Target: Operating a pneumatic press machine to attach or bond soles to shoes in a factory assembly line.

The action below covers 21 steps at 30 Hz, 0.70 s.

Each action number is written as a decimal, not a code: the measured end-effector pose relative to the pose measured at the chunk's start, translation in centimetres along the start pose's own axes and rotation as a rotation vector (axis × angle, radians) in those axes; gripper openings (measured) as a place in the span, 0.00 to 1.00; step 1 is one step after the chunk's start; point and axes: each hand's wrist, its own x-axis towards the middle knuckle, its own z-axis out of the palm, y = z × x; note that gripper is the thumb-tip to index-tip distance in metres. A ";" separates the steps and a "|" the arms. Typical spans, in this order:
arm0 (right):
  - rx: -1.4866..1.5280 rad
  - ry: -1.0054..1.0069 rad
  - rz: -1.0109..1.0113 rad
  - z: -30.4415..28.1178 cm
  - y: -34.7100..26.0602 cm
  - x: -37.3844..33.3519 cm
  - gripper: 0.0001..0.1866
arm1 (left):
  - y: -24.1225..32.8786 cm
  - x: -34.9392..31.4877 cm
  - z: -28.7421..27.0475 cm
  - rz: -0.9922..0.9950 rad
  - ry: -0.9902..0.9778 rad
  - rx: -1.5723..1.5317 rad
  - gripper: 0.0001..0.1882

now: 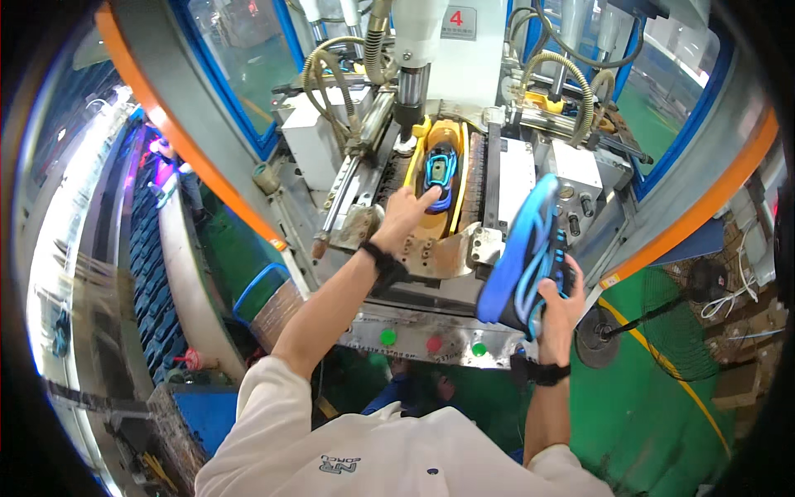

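Two hands work: left hand (403, 217) presses open fingers on the blue-black shoe upper (440, 171) in its yellow mould (458, 149); right hand (557, 300) grips a blue rubber sole (522, 248), seemingly needing careful alignment next.

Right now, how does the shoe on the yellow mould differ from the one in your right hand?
The mould shoe lies flat in the machine, left hand touching it. The held shoe is raised on edge in the right hand, clear of the machine. Both are blue and black.

Sign (458, 22): small rectangular plate, pale with red marking, fixed high on the machine's white column.
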 end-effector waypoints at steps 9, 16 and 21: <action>-0.474 0.350 -0.063 -2.2 -2.5 3.1 0.29 | -5.2 16.4 7.5 -0.188 0.175 0.475 0.40; -0.674 0.044 -0.249 4.8 -4.1 18.4 0.25 | -1.4 10.4 -0.7 -0.409 -0.195 -0.643 0.14; -1.193 -0.253 -0.210 18.8 -0.1 26.0 0.40 | -0.3 -4.2 -9.5 -0.443 -0.291 -0.715 0.18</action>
